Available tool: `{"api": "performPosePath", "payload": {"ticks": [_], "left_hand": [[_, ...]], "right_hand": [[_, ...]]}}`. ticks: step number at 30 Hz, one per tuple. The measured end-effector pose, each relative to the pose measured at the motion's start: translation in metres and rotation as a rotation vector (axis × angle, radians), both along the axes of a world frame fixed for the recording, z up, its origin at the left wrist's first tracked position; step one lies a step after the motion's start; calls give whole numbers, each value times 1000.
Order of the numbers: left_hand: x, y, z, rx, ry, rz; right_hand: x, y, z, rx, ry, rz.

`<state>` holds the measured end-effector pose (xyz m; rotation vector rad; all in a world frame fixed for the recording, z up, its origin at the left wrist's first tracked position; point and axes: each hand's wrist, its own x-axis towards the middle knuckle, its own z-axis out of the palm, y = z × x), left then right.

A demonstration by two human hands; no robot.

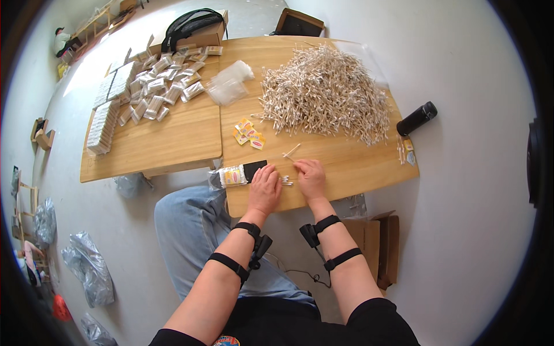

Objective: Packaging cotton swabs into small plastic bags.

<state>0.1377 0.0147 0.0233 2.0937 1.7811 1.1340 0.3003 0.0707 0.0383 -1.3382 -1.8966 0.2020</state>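
My left hand (265, 189) lies over a flat black piece (254, 169), its fingers closed down on a small bundle of cotton swabs (286, 180) whose tips stick out on the right. Left of it, a clear bag of cotton swabs (233, 175) with a yellow and white label sits at the table's front edge, touching the black piece. My right hand (311, 177) is closed in a pinch just to the right, its fingertips at one end of a cotton swab (288, 156). Another swab crosses that one. The palm side of both hands is hidden.
A large heap of loose cotton swabs (326, 95) covers the back right. Yellow and white cards (249, 134), clear empty bags (231, 82), filled packs (154, 86) and stacked packs (103, 128) lie leftward. A black bottle (416, 119) stands at the right edge.
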Motion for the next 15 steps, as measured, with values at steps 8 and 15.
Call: {"api": "performPosePath", "payload": {"ticks": [8, 15], "left_hand": [[1, -2, 0, 45, -26, 62], [0, 0, -3, 39, -14, 66]], "right_hand": [[-3, 13, 1, -300, 246, -57], [-12, 31, 10, -19, -16, 55]]}}
